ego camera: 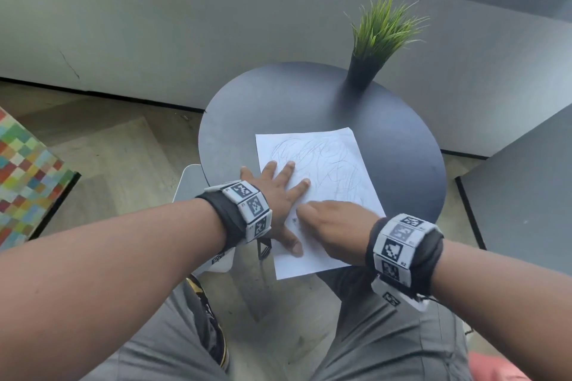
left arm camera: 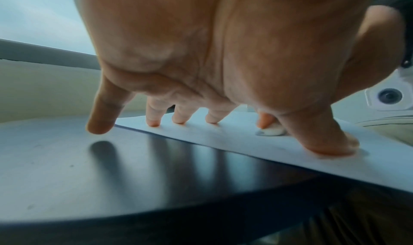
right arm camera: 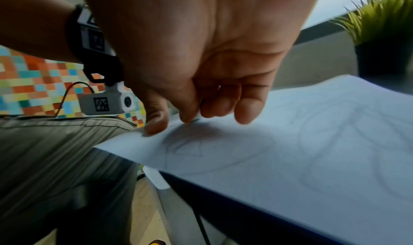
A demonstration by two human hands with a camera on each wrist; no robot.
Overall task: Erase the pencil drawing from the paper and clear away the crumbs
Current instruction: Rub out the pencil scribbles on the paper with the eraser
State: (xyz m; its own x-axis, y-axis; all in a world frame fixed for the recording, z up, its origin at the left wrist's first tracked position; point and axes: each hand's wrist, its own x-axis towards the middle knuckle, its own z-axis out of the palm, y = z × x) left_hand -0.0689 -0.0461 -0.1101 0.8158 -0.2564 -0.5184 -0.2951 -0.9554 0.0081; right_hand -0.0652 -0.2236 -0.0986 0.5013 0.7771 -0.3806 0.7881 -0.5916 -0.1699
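A white paper (ego camera: 337,195) with grey pencil scribbles (ego camera: 322,155) lies on the round dark table (ego camera: 278,102), its near corner hanging over the edge. My left hand (ego camera: 278,195) lies flat on the paper's left side with fingers spread; the little finger touches bare table. My right hand (ego camera: 309,213) has curled fingers pressed down on the paper by the left thumb. In the left wrist view a small white eraser (left arm camera: 271,131) sits on the paper (left arm camera: 223,139) under a right fingertip (left arm camera: 264,119). A dark speck (ego camera: 294,220) lies beside it. In the right wrist view the curled fingers (right arm camera: 223,105) hide the eraser.
A potted grass plant (ego camera: 368,65) stands at the table's far edge. A grey wall and window run behind it. A chequered colourful seat (ego camera: 28,173) is at the left, a dark panel (ego camera: 526,195) at the right. My knees are under the table's near edge.
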